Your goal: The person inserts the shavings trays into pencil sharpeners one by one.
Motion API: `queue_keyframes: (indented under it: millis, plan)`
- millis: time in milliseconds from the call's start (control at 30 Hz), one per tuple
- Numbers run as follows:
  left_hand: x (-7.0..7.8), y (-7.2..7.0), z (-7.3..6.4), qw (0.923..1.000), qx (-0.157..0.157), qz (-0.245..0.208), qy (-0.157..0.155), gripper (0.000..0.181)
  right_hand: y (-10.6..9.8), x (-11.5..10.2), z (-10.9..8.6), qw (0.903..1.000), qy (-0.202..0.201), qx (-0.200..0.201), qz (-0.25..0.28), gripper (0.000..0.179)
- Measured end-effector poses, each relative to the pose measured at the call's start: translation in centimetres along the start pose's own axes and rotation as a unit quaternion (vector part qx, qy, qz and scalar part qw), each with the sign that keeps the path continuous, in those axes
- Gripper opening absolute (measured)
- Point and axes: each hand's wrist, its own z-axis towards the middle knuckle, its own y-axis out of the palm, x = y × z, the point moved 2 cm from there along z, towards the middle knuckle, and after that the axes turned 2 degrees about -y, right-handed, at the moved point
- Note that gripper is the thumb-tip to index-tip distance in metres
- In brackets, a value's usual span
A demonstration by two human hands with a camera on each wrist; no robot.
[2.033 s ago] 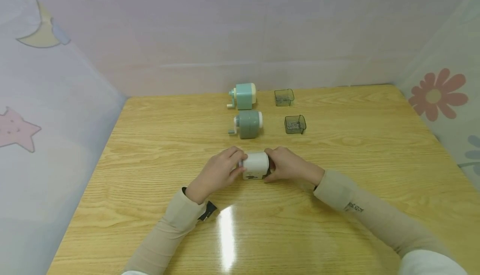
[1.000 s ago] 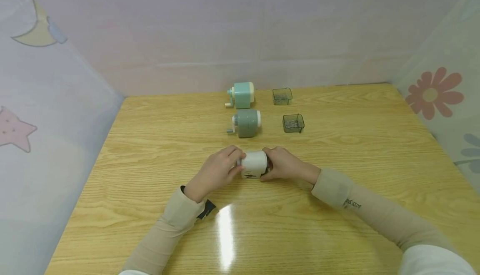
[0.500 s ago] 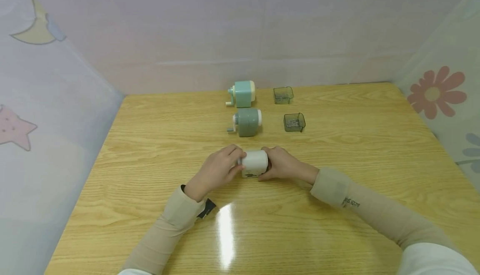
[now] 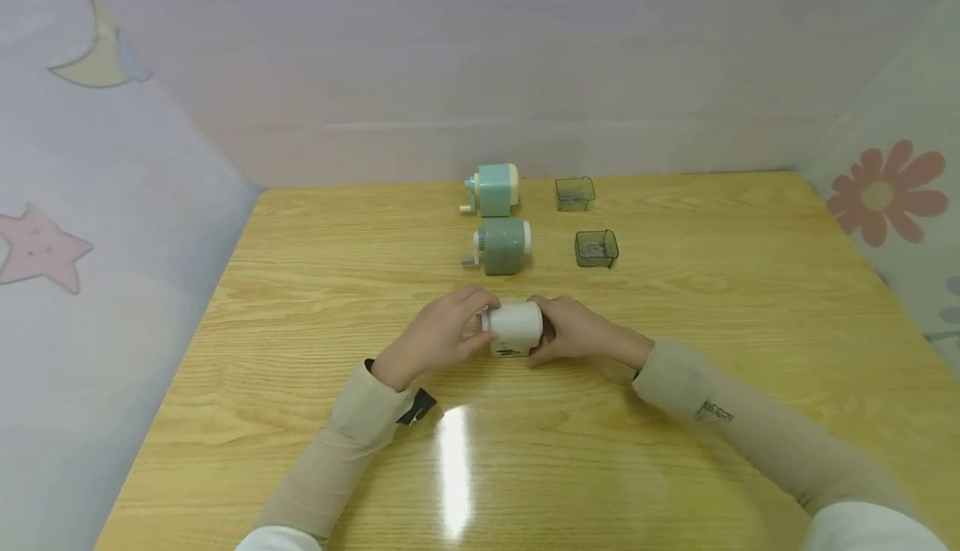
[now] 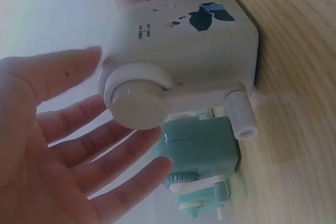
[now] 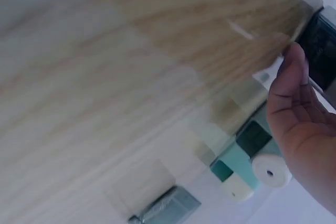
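A white pencil sharpener (image 4: 515, 323) with a dark printed picture stands on the wooden table between my two hands. My left hand (image 4: 442, 334) is at its crank end, fingers spread loosely around the knob (image 5: 139, 103); the crank handle (image 5: 241, 114) points down toward the table. On the opposite end, my right hand (image 4: 573, 330) grips the sharpener, thumb on the near side and fingers at the far side. A dark drawer-like part (image 6: 317, 45) shows beside the right fingertips in the right wrist view; how far in it sits is hard to tell.
Behind stand a grey-green sharpener (image 4: 504, 247) and a light teal sharpener (image 4: 495, 190), cranks to the left. Right of them lie two transparent dark drawers (image 4: 597, 249) with shavings-like bits inside. A printed backdrop (image 4: 420, 76) rises at the table's rear edge.
The dark part at the white sharpener's right end shows less than two seconds ago. My left fingers have loosened slightly around the crank end. The right hand keeps its grip; the head view has shifted a little.
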Motion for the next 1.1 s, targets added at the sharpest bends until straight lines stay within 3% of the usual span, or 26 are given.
queue_keyframes:
  millis: [200, 400, 500, 900, 1100]
  plan:
    - [-0.1, -0.6, 0.0, 0.9998, 0.014, -0.009, -0.012, 0.034, -0.8, 0.1, -1.2, 0.9978, 0.002, 0.03, -0.058, 0.042]
    - [-0.8, -0.7, -0.3, 0.9931, 0.1, 0.052, 0.031, 0.027, -1.3, 0.2, -2.6, 0.9947, 0.013, 0.06, -0.083, 0.04]
    - [-1.3, -0.8, -0.6, 0.9883, 0.125, 0.078, 0.04, 0.028, -1.7, 0.3, -3.2, 0.9934, 0.018, 0.074, -0.085, 0.038]
    - [-2.2, -0.8, -1.5, 0.9798, 0.166, 0.102, 0.045, 0.024, -2.9, 2.3, -4.7, 0.9894, 0.04, 0.111, -0.084, 0.027]
    - [-2.2, -0.9, -1.5, 0.9798, 0.165, 0.105, 0.044, 0.023, -3.6, 2.8, -5.2, 0.9875, 0.039, 0.13, -0.081, 0.02]
